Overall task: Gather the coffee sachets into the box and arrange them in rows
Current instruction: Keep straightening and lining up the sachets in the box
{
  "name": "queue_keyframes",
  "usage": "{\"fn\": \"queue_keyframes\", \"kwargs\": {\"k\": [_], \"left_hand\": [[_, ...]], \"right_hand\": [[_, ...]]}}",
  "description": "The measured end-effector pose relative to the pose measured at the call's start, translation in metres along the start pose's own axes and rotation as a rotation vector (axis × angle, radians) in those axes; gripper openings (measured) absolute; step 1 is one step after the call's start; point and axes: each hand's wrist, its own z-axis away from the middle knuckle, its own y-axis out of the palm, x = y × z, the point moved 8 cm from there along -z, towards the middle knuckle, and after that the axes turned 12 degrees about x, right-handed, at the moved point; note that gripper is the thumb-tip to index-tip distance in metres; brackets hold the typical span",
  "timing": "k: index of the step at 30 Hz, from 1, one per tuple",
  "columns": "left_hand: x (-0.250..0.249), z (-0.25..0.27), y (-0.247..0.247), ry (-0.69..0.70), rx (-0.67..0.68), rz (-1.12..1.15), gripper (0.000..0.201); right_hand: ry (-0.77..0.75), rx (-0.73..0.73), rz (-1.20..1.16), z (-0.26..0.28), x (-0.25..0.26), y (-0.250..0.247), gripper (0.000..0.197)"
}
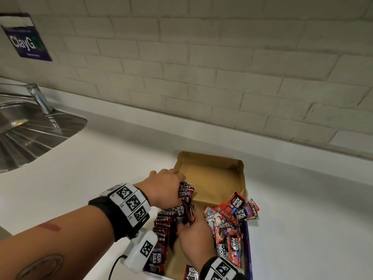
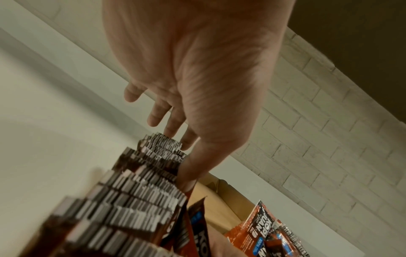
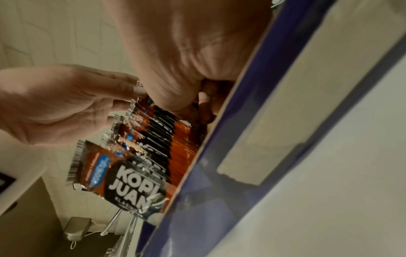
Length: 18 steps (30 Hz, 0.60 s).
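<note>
Foil-slick, light Kopi Juan sachets (image 1: 163, 225) stand in the box (image 1: 214, 174); left hand (image 1: 163, 188) steadies their tops with straight fingers, right hand (image 1: 193, 237) pinches one sachet edge.

The box (image 1: 212, 174) sits on the surface (image 1: 101, 168) near the wall (image 1: 222, 67), with the sink (image 1: 30, 130) well apart to its left. Inside, a row of sachets (image 1: 163, 223) stands on edge along the left wall, and a loose heap of sachets (image 1: 232, 219) lies against the right wall, some spilling over its rim. The left hand (image 1: 163, 188) rests at the row's far end, and the right hand (image 1: 195, 233) is between row and heap.
</note>
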Motion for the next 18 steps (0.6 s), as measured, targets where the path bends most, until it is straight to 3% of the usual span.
{"fn": "queue_keyframes", "kwargs": {"k": [4, 9, 14, 16, 18], "left_hand": [[0.007, 0.001, -0.003, -0.013, -0.006, 0.038, 0.082], [0.010, 0.002, -0.003, 0.005, -0.029, 0.051, 0.075], [0.009, 0.002, -0.004, 0.000, -0.041, 0.064, 0.081], [0.009, 0.005, -0.007, 0.016, -0.053, 0.102, 0.072], [0.011, 0.012, -0.016, 0.053, -0.122, 0.171, 0.045]], "right_hand": [[0.035, -0.003, -0.014, -0.003, -0.004, 0.001, 0.035], [0.025, 0.060, -0.085, -0.002, -0.003, 0.002, 0.034], [-0.013, 0.115, -0.145, 0.005, 0.002, 0.003, 0.036], [-0.017, 0.114, -0.148, 0.006, 0.003, 0.002, 0.035], [-0.017, 0.109, -0.151, 0.006, 0.002, 0.001, 0.032]]}}
